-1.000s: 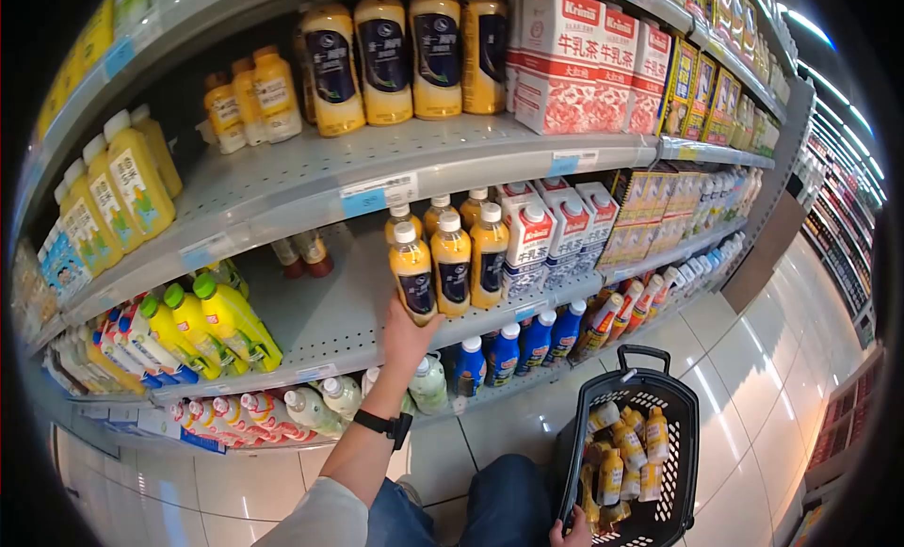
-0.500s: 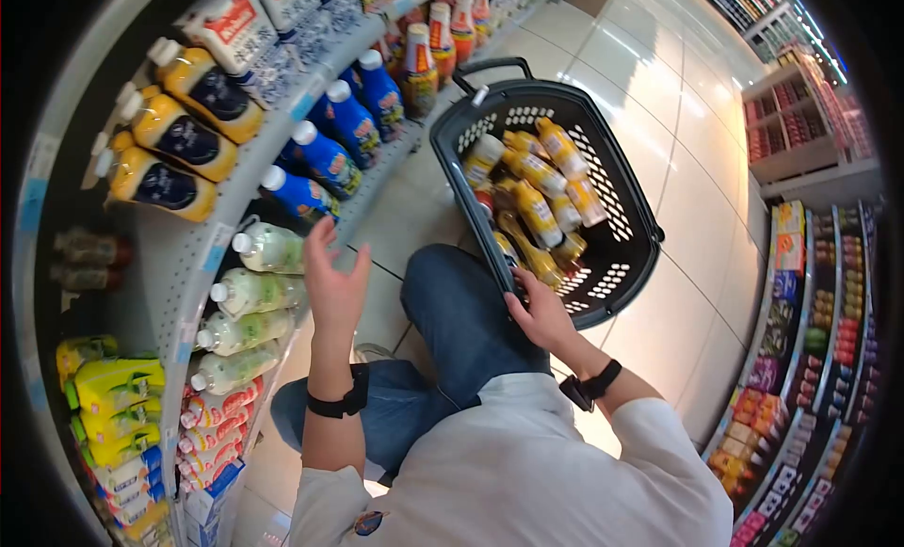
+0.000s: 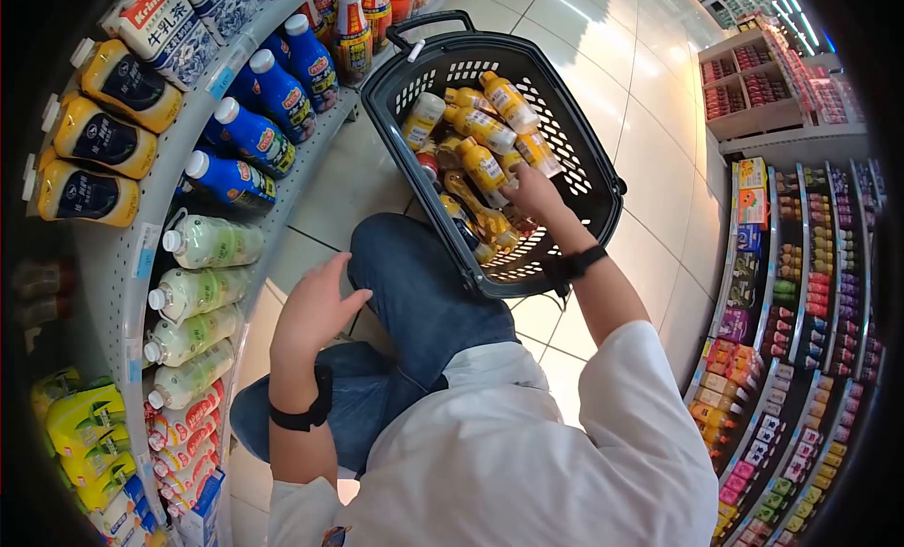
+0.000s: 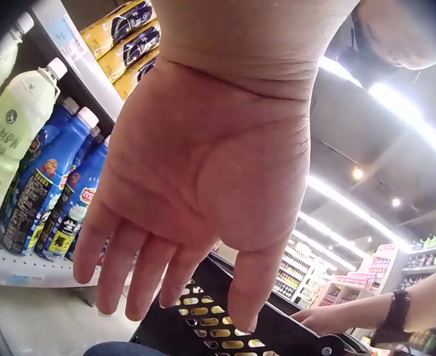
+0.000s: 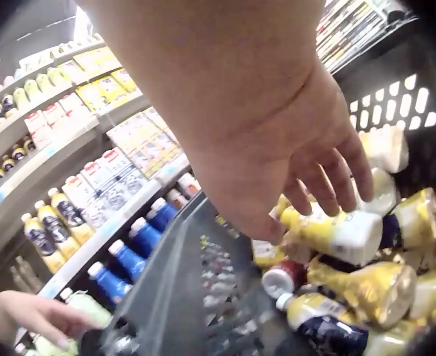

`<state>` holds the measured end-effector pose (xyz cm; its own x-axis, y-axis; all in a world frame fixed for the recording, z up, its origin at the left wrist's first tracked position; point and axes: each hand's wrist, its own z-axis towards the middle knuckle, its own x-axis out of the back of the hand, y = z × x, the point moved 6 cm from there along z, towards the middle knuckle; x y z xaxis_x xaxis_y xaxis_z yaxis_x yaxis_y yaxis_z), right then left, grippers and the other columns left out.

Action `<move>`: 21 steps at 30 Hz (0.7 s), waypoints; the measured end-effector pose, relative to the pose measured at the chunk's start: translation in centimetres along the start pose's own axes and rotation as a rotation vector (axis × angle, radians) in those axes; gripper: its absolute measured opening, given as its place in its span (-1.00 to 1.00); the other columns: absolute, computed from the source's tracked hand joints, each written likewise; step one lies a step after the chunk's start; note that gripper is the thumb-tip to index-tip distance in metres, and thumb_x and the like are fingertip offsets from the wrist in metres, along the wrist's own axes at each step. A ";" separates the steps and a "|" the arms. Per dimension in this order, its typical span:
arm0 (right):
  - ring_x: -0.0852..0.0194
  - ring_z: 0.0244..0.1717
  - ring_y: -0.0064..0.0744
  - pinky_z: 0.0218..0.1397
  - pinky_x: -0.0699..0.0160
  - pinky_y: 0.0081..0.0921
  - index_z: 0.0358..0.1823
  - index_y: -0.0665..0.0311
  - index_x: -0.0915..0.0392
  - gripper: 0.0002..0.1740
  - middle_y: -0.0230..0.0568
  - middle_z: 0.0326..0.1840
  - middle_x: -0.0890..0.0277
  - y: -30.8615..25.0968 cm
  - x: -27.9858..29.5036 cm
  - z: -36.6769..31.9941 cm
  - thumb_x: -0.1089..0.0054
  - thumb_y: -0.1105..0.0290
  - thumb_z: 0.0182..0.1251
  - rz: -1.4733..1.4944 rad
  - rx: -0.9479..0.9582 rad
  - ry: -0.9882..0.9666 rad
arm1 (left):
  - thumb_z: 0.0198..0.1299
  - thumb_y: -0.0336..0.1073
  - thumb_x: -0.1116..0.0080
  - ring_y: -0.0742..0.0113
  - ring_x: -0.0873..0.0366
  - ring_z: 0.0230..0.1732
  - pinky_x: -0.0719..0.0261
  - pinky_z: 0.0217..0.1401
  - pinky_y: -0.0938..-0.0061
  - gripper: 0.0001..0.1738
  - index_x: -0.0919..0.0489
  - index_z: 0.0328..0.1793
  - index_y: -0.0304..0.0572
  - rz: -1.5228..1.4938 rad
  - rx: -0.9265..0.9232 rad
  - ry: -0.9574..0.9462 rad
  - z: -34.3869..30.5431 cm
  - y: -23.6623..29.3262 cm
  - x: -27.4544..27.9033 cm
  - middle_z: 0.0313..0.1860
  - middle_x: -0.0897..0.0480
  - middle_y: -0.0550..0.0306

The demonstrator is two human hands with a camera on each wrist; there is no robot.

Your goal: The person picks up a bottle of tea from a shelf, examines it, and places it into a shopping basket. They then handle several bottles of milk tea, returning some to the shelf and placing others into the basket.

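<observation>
My left hand [image 3: 315,304] hovers open above my knee in blue jeans [image 3: 424,283], palm toward the shelf and empty; the left wrist view shows its fingers [image 4: 140,271] straight. My right hand [image 3: 529,191] reaches into the black shopping basket [image 3: 603,185] and lies over the yellow bottles [image 3: 482,166] piled there. In the right wrist view its fingers [image 5: 329,174] hang loosely curled just above a yellow bottle with a white cap [image 5: 336,231]. No grip on it shows.
The shelf at the left holds pale green bottles [image 3: 212,243], blue bottles [image 3: 250,133] and yellow bottles with dark labels [image 3: 104,133]. The basket stands on the pale tiled floor [image 3: 659,95]. More stocked shelves [image 3: 800,265] line the right side.
My left hand left the yellow bottle on the shelf and came down, open, near my knee. My right hand went from the basket's rim into the basket onto the bottles. The view swung downward.
</observation>
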<state>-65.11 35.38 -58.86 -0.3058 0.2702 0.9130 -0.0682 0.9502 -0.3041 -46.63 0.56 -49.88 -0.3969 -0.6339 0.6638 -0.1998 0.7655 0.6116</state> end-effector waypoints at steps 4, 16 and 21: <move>-0.53 0.14 -0.01 0.18 -0.54 -0.18 0.11 0.29 -0.54 -0.29 0.07 0.09 -0.55 -0.1 -2.4 1.8 -0.45 -0.04 0.01 -0.145 -0.048 -0.037 | 0.13 -0.09 -0.35 -0.11 -0.56 0.19 -0.51 0.20 0.21 -0.27 -0.41 0.37 -0.30 -0.007 -0.081 0.075 -0.2 -0.8 -0.3 0.16 -0.59 -0.27; -0.50 0.17 -0.02 0.18 -0.55 -0.15 0.05 0.32 -0.60 -0.21 0.01 0.08 -0.54 -1.7 -2.5 2.5 -0.40 -0.19 -0.07 -0.362 -0.034 0.033 | 0.12 -0.08 -0.35 -0.17 -0.55 0.19 -0.51 0.24 0.16 -0.29 -0.44 0.33 -0.31 -0.045 -0.069 0.050 -0.4 -0.8 0.1 0.15 -0.59 -0.29; -0.04 0.56 0.07 0.57 -0.09 -0.15 0.21 0.39 -0.53 -0.02 0.05 0.40 -0.38 -4.1 -1.8 3.1 -0.43 -0.29 -0.05 -0.437 0.004 -0.028 | 0.12 -0.05 -0.33 -0.18 -0.55 0.18 -0.51 0.24 0.13 -0.32 -0.48 0.29 -0.30 -0.041 -0.056 0.021 0.1 -0.8 0.2 0.13 -0.61 -0.27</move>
<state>-67.21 30.55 -60.13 -0.2725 -0.1617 0.9485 -0.2007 0.9737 0.1083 -46.66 -0.15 -50.24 -0.3701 -0.6672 0.6465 -0.1646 0.7320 0.6612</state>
